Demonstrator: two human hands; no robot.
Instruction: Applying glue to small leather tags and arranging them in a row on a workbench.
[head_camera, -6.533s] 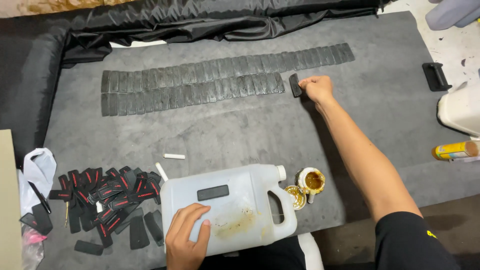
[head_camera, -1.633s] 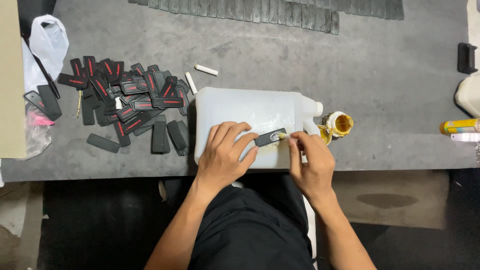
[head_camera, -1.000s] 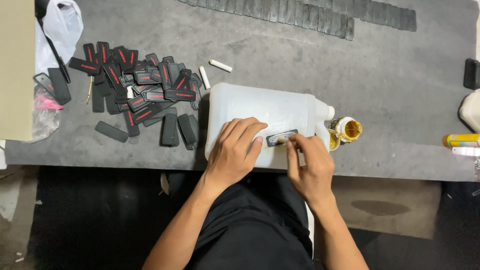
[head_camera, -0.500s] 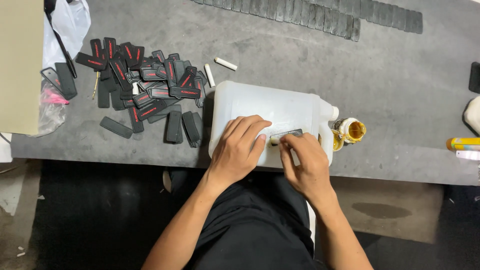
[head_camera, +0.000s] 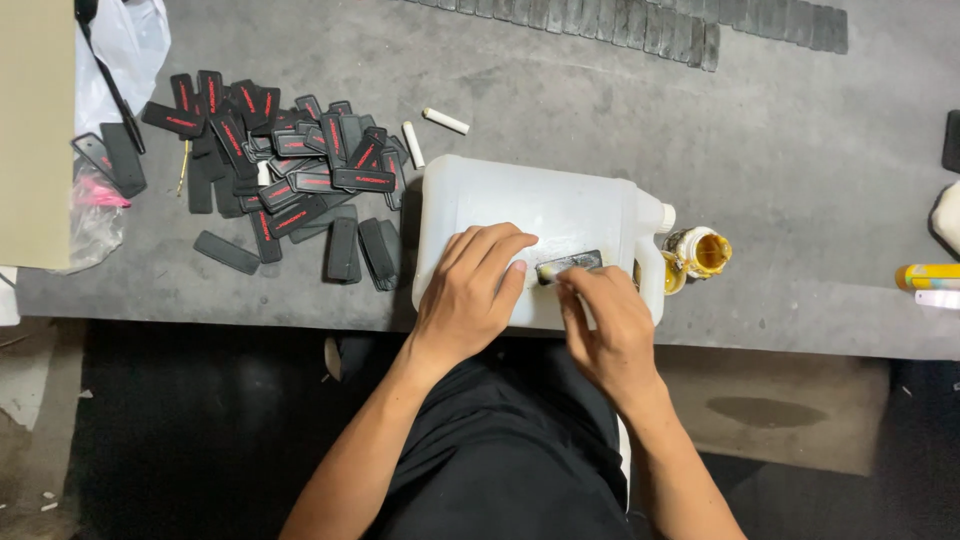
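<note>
Left hand (head_camera: 470, 290) lies flat, fingers spread, on the white jug (head_camera: 530, 215). Right hand (head_camera: 605, 315) pinches a brush against the black tag (head_camera: 572, 263) atop that jug.

White jug (head_camera: 530, 215), black/red tags (head_camera: 290, 180), prob. yellow cap (head_camera: 705, 252)

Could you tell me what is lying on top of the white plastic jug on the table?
A small dark rectangular piece lies on the white jug. The left hand rests flat on the jug beside it; the right hand touches the piece. The jug surface under both hands is hidden.
</note>
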